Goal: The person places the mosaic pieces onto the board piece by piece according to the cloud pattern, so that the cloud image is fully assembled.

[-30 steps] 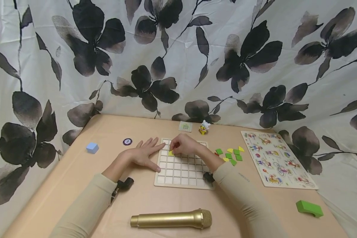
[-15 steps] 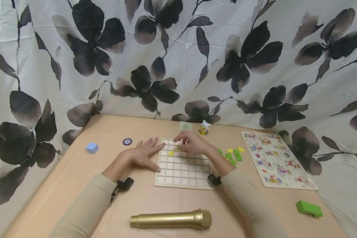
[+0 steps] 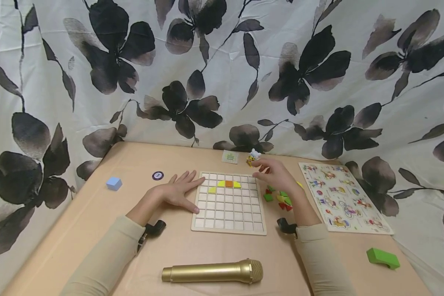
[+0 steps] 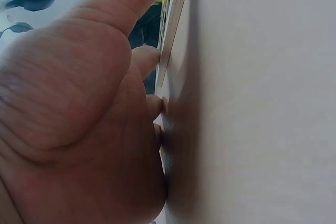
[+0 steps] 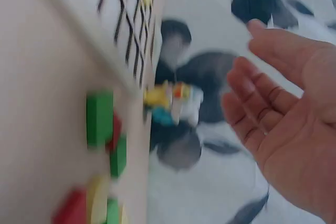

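Observation:
A wooden grid board (image 3: 227, 213) lies in the middle of the table. Yellow and orange tiles (image 3: 228, 184) sit in its upper rows. My left hand (image 3: 177, 191) lies flat on the table with fingers spread, touching the board's left edge (image 4: 170, 30). My right hand (image 3: 275, 172) hovers empty with relaxed fingers above a pile of loose green, red and yellow tiles (image 3: 280, 199) to the right of the board. In the right wrist view the right hand (image 5: 283, 124) is open, and the loose tiles (image 5: 102, 124) lie below it.
A gold microphone (image 3: 212, 272) lies at the front. A picture puzzle board (image 3: 342, 199) is at the right, a green block (image 3: 382, 257) near the right front. A blue cube (image 3: 114, 183), a round dark token (image 3: 157, 175), a small card (image 3: 230, 156) and a little toy figure (image 3: 252, 157) stand further back.
My right hand left a yellow tile on the board and moved right, off the board, to above the loose tile pile. The left hand stayed put.

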`<state>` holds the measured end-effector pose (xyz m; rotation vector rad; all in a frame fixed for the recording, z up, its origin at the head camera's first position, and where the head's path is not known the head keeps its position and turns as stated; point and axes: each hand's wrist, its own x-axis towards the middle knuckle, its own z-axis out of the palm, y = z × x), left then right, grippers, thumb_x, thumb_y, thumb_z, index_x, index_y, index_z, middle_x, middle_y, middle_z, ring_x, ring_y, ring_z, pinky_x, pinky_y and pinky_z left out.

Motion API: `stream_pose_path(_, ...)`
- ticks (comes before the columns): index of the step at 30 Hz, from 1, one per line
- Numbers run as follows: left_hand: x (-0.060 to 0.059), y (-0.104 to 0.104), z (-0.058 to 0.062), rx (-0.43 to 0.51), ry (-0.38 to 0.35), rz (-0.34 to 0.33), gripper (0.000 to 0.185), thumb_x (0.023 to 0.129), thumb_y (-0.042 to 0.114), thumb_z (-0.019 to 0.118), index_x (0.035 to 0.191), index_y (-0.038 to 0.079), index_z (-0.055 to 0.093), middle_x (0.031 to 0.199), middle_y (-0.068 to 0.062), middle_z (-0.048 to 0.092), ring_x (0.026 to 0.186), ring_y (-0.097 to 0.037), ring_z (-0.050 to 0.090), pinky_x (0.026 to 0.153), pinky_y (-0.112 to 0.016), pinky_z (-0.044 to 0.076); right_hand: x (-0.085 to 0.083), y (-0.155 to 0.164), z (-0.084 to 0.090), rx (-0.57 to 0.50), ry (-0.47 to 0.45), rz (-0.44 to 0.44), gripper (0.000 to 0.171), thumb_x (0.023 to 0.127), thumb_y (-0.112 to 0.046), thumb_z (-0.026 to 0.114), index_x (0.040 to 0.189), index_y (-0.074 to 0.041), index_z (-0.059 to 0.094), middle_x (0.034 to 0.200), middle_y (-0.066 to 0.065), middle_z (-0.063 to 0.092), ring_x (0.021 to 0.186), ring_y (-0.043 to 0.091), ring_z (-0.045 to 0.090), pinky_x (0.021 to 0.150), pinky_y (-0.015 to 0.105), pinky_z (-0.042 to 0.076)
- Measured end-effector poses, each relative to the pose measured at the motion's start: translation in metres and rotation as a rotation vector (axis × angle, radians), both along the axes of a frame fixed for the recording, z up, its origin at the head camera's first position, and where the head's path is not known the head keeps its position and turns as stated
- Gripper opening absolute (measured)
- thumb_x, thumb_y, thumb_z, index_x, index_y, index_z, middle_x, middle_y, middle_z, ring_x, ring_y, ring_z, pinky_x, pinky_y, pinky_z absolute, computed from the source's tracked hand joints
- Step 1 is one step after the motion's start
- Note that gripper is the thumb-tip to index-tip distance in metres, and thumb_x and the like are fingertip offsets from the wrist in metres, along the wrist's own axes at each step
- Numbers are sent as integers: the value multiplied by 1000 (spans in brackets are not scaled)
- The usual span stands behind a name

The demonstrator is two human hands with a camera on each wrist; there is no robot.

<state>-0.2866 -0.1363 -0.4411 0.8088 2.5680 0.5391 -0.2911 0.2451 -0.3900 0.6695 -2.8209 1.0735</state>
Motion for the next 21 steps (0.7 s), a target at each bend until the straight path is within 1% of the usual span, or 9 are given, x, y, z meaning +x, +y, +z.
stream_pose_path(5, -1, -1, -3, -9, 4, 0, 117, 77, 71, 78, 168, 30, 18, 176, -15, -4, 162, -40, -8, 126, -68, -6, -3, 39, -6, 67, -31, -79, 34, 98, -13, 72, 132, -8, 70, 131, 19, 69, 105, 31, 63, 86, 42, 54)
stream_pose_path(9, 0, -1, -3, -12, 2, 3, 117, 76, 72, 79, 168, 31, 18, 176, -14, -4, 162, -39, -8, 126, -68, -7, -5, 62, -12, 153, -88, -128, 33, 98, -8, 70, 131, -2, 70, 129, 24, 69, 103, 32, 62, 85, 42, 52)
stream_pose_path(12, 1, -1, -3, -11, -1, 1, 117, 77, 72, 78, 168, 30, 18, 176, -14, -5, 162, -39, -9, 126, -67, -7, -6, 76, -17, 199, -160, -161, 32, 99, -7, 68, 130, -2, 71, 122, 22, 69, 98, 31, 59, 80, 38, 50)
stream_pose_path(14, 1, -1, -3, -7, -4, 0, 117, 77, 71, 78, 168, 29, 18, 176, -14, -5, 162, -39, -9, 126, -67, -7, -6, 84, -19, 213, -221, -179, 31, 100, -9, 68, 129, -3, 71, 116, 18, 68, 95, 29, 56, 76, 34, 49)
stream_pose_path(16, 0, -1, -3, -5, -3, -1, 117, 77, 71, 78, 168, 29, 18, 176, -15, -5, 162, -39, -9, 126, -67, -7, -7, 91, -21, 218, -262, -193, 30, 100, -10, 68, 129, -4, 72, 112, 15, 66, 93, 28, 55, 74, 32, 48)
stream_pose_path(18, 0, -1, -3, -6, -1, 1, 118, 77, 72, 78, 168, 29, 18, 176, -15, -5, 162, -39, -9, 126, -67, -7, -7, 97, -23, 224, -278, -202, 30, 99, -8, 69, 128, -4, 72, 109, 14, 66, 94, 28, 55, 74, 32, 48)
stream_pose_path(21, 0, -1, -3, -7, 4, 4, 118, 76, 72, 79, 168, 29, 18, 176, -15, -5, 162, -39, -9, 126, -67, -7, -7, 104, -25, 233, -283, -206, 30, 96, -5, 69, 125, -2, 73, 111, 16, 69, 96, 29, 58, 79, 36, 51)
